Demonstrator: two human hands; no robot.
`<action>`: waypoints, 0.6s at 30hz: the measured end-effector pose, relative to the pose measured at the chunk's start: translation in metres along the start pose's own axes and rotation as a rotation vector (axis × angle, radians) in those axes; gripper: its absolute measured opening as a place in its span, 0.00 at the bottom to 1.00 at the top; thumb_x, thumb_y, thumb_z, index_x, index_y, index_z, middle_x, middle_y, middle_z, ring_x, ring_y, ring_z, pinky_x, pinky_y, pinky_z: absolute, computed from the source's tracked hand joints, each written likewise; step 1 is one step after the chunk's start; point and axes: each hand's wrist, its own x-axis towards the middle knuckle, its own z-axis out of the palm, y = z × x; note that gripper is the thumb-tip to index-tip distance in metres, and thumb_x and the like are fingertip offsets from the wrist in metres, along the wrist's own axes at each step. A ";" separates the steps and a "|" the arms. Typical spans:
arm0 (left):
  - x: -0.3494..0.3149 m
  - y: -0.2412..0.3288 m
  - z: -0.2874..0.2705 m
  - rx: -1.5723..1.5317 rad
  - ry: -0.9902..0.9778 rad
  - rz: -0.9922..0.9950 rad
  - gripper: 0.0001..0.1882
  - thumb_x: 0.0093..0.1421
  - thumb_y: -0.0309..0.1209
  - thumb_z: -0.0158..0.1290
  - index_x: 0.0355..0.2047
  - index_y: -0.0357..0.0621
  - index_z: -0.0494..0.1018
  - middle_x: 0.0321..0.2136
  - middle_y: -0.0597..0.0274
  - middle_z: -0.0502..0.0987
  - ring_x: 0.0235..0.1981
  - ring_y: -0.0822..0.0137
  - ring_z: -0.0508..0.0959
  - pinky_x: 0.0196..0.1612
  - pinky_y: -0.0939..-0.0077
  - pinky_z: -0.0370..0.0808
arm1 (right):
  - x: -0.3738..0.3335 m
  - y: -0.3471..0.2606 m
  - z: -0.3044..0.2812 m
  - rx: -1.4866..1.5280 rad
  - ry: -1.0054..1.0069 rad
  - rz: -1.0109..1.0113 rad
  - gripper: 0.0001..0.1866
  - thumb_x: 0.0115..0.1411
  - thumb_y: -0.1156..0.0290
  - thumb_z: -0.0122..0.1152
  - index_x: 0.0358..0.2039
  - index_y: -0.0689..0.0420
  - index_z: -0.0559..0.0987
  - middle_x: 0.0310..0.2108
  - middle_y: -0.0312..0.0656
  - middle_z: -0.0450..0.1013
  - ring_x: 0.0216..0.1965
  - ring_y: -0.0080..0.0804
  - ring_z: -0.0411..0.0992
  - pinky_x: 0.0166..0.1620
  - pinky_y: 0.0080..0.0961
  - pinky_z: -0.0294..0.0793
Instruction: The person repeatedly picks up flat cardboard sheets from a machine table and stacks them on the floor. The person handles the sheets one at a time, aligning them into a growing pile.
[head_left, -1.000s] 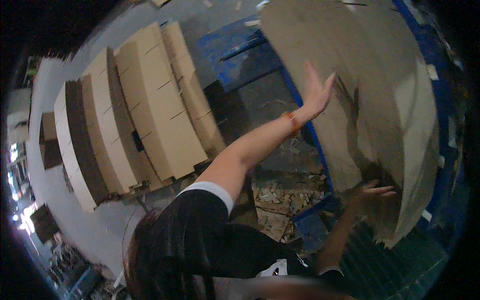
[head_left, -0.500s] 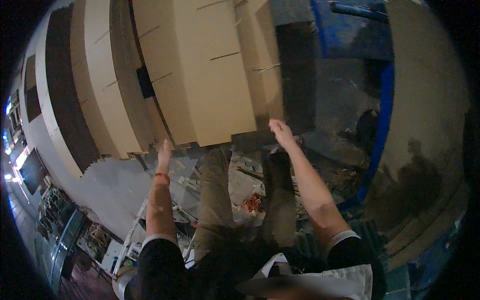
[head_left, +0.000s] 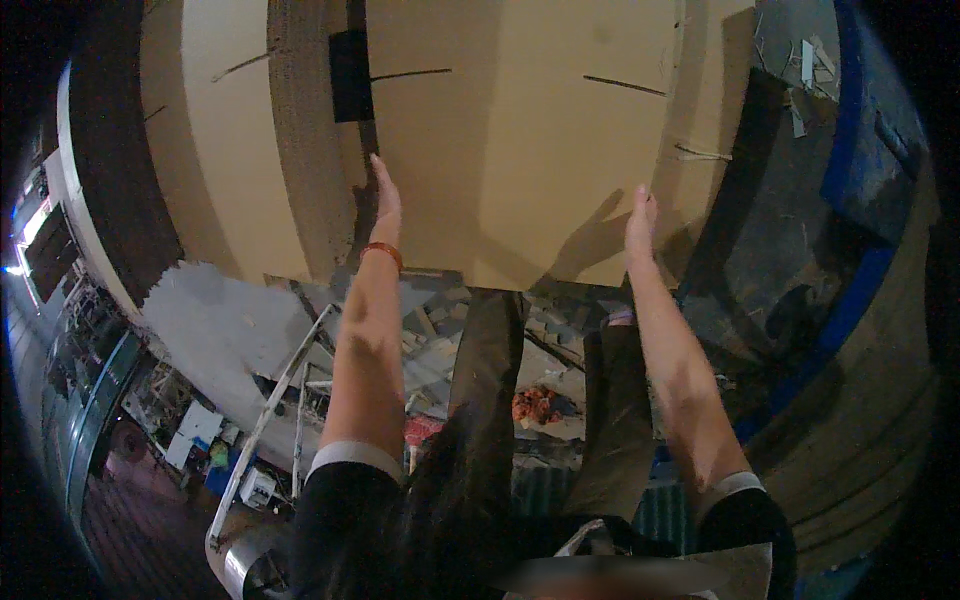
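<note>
A stack of flat brown cardboard sheets (head_left: pixel 530 170) with dark slots cut in it lies in front of me. My left hand (head_left: pixel 386 205) is seen edge-on, fingers stretched forward, at the left side of the top sheet. Toward the right side of that sheet is my right hand (head_left: pixel 641 228), also edge-on with its fingers held straight, throwing a shadow on the cardboard. Neither hand holds anything. Whether their palms touch the sheet edges I cannot tell.
More cardboard stacks (head_left: pixel 225 160) stand to the left. Cardboard scraps (head_left: pixel 425 325) litter the floor by my legs. A white metal frame (head_left: pixel 265 430) stands at lower left. A blue metal frame (head_left: pixel 850 290) runs along the right, beside a brown surface (head_left: pixel 880 380).
The view has shifted, bringing the stack more squarely in front of me. Both hands have reached farther forward over the cardboard, and the right hand's fingers, bent before, are now straighter.
</note>
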 end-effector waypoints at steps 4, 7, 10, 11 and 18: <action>-0.009 0.003 0.000 0.285 0.059 -0.033 0.45 0.55 0.66 0.27 0.61 0.43 0.46 0.63 0.55 0.43 0.64 0.56 0.44 0.62 0.63 0.44 | -0.011 -0.009 0.007 0.138 -0.056 0.039 0.35 0.58 0.43 0.41 0.49 0.66 0.67 0.50 0.48 0.65 0.50 0.38 0.62 0.52 0.31 0.59; -0.005 0.007 -0.008 0.240 -0.065 0.097 0.45 0.55 0.66 0.27 0.62 0.44 0.45 0.63 0.59 0.44 0.63 0.58 0.46 0.61 0.64 0.46 | -0.010 -0.018 -0.002 0.228 -0.158 0.156 0.38 0.56 0.40 0.41 0.49 0.66 0.67 0.51 0.50 0.64 0.52 0.39 0.61 0.53 0.33 0.58; -0.004 0.017 -0.020 -0.120 -0.239 0.107 0.44 0.56 0.65 0.27 0.62 0.44 0.44 0.62 0.59 0.46 0.63 0.60 0.47 0.62 0.65 0.46 | -0.008 -0.015 -0.005 -0.064 -0.147 0.098 0.41 0.54 0.37 0.41 0.50 0.66 0.66 0.52 0.50 0.63 0.53 0.39 0.60 0.55 0.33 0.57; -0.005 0.023 -0.026 -0.117 -0.205 0.084 0.42 0.58 0.63 0.27 0.62 0.43 0.44 0.62 0.58 0.46 0.63 0.60 0.46 0.62 0.66 0.45 | -0.008 -0.012 -0.005 -0.187 -0.112 0.065 0.43 0.54 0.36 0.41 0.50 0.67 0.66 0.52 0.51 0.63 0.54 0.39 0.60 0.55 0.33 0.56; -0.081 0.040 -0.052 -0.195 -0.415 -0.018 0.43 0.58 0.63 0.27 0.63 0.44 0.38 0.63 0.60 0.42 0.63 0.61 0.45 0.62 0.66 0.43 | -0.025 0.000 -0.042 -0.075 0.030 -0.039 0.34 0.60 0.42 0.35 0.47 0.63 0.71 0.50 0.52 0.65 0.54 0.44 0.61 0.55 0.31 0.56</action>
